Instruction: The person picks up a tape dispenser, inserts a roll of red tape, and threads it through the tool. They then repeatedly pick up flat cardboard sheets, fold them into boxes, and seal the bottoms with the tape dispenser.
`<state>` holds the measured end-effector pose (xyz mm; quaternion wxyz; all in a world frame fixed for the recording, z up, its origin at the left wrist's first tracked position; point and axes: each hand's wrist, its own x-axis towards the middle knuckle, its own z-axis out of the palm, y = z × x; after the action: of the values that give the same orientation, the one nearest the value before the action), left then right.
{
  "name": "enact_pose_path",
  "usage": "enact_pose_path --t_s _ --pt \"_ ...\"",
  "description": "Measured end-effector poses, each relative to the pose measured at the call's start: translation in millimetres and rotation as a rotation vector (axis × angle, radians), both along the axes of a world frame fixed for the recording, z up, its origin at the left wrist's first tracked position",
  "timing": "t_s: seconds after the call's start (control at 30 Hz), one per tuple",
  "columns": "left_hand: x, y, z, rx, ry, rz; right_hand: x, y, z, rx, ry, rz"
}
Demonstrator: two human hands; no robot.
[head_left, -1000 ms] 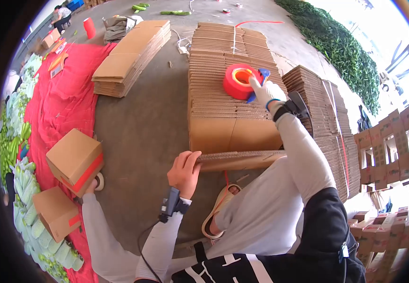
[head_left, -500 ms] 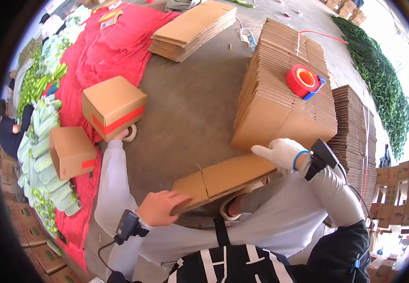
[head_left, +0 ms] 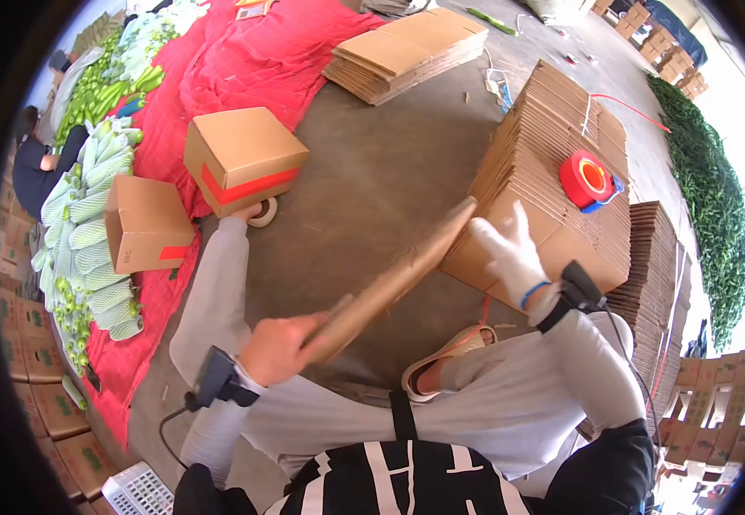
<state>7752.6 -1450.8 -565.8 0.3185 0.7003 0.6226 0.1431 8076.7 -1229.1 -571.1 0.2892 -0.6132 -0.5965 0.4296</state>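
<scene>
A flat folded cardboard box (head_left: 394,283) is tilted up between my knees, blurred by motion. Its lower left end is in the grip of my bare left hand (head_left: 279,348). My right hand (head_left: 511,253), in a white glove, has its fingers spread near the far end of that cardboard, with nothing in them. Just behind the right hand stands a large stack of flat boxes (head_left: 544,172), and a red tape roll in a blue dispenser (head_left: 591,182) lies on top of it.
Two closed boxes with red tape (head_left: 248,159) (head_left: 145,225) stand at the left by a red cloth (head_left: 252,60). Netted vegetables (head_left: 102,215) and a seated person (head_left: 37,172) are beyond. More flat cardboard (head_left: 407,51) lies at the back, and green vegetables (head_left: 707,197) at the right.
The flat cardboard has swung from lying low to a raised tilt in my left hand. My right hand has moved forward and its fingers have spread. The view has shifted.
</scene>
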Motion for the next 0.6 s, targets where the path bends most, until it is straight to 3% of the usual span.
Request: enact_pose_path --t_s 0.1,0.2,0.23,0.33,0.43,0.47,0.53,0.6 --pt "27 -13 -17 -0.158 -0.162 -0.065 -41 -14 -20 -0.247 0.271 0.112" --pt "51 -22 -26 -0.448 -0.458 0.058 -60 -18 -50 -0.245 0.42 0.143" --pt "52 -30 -48 -0.387 -0.651 0.027 -65 -21 -45 -0.25 0.447 0.146" --pt "55 -47 -75 -0.221 -0.83 0.105 -67 -27 -31 -0.333 0.469 0.171" --pt "52 -46 -77 -0.139 -0.822 0.171 -56 -22 -46 -0.202 0.502 0.232" --pt "51 -45 -71 -0.125 -0.663 0.188 -51 -20 -50 -0.201 0.436 0.151" --pt "48 -31 -31 -0.099 -0.351 0.218 -41 -7 -44 -0.127 -0.128 0.071" --pt "48 -16 -13 -0.09 -0.252 0.318 -30 2 -41 -0.208 -0.177 0.036"
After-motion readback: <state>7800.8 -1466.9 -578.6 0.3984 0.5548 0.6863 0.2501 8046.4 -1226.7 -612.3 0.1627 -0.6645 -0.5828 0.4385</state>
